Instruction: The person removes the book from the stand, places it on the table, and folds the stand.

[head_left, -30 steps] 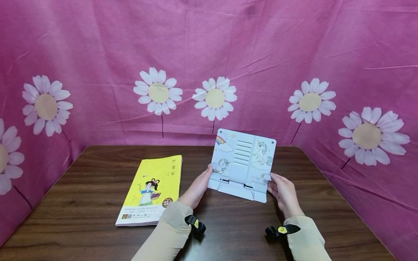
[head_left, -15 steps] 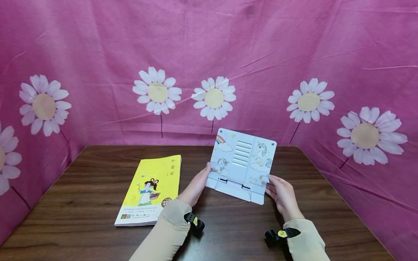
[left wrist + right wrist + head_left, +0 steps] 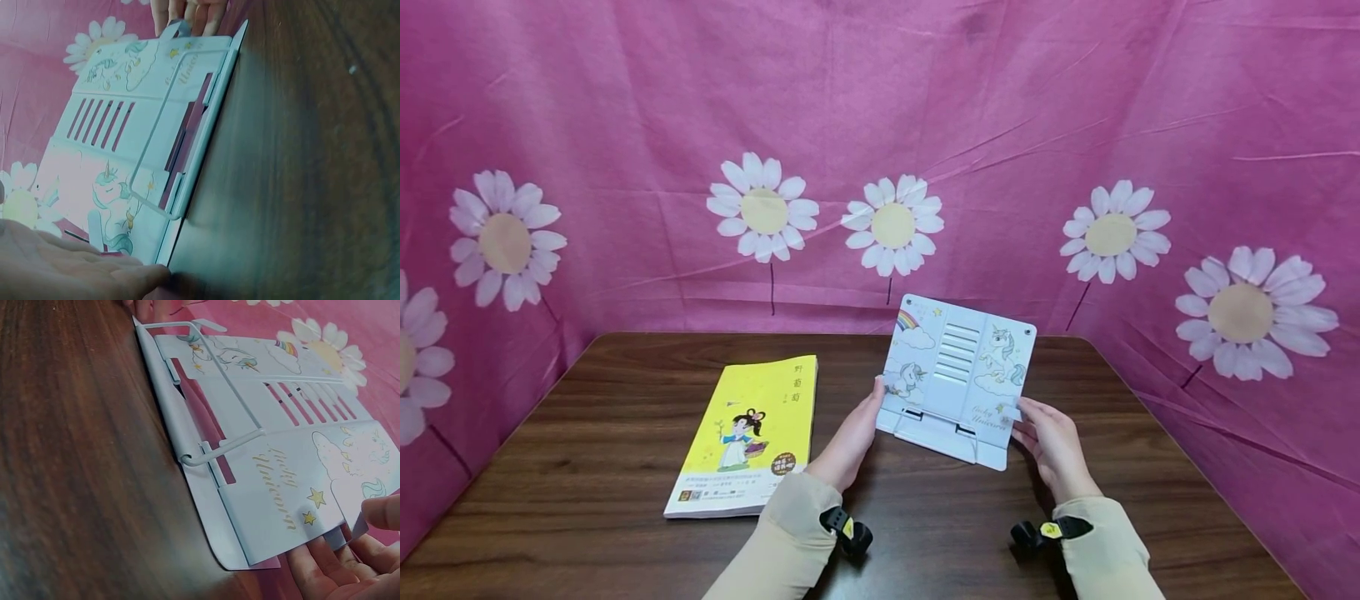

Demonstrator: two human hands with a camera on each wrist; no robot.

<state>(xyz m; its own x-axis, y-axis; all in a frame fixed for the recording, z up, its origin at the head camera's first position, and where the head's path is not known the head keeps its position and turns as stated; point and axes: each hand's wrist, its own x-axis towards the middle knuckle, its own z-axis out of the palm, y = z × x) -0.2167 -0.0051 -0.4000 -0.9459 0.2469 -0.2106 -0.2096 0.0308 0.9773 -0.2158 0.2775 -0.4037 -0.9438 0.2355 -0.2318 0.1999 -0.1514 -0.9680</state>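
Observation:
A white metal book stand (image 3: 953, 375) with unicorn, rainbow and star drawings leans back and sits slightly turned, between both hands. Slots run down its middle, and a wire page holder (image 3: 150, 134) crosses its lower front. My left hand (image 3: 850, 437) holds its left edge near the bottom corner, thumb upward; the fingers are partly hidden in the head view. At the lower right edge my right hand (image 3: 1054, 442) pinches the stand beside a small tab (image 3: 350, 528), thumb in front and fingers behind. To the left lies a yellow book (image 3: 748, 433), cover up.
All of this is on a dark wooden table (image 3: 625, 383). A pink cloth (image 3: 985, 100) printed with white daisies hangs behind and along the sides. Each wrist wears a black strapped camera (image 3: 850, 533) over a beige sleeve (image 3: 790, 533).
The book stand has turned very slightly, its lower edge shifting a little to the left. Both hands keep their hold on it. The yellow book stays in place.

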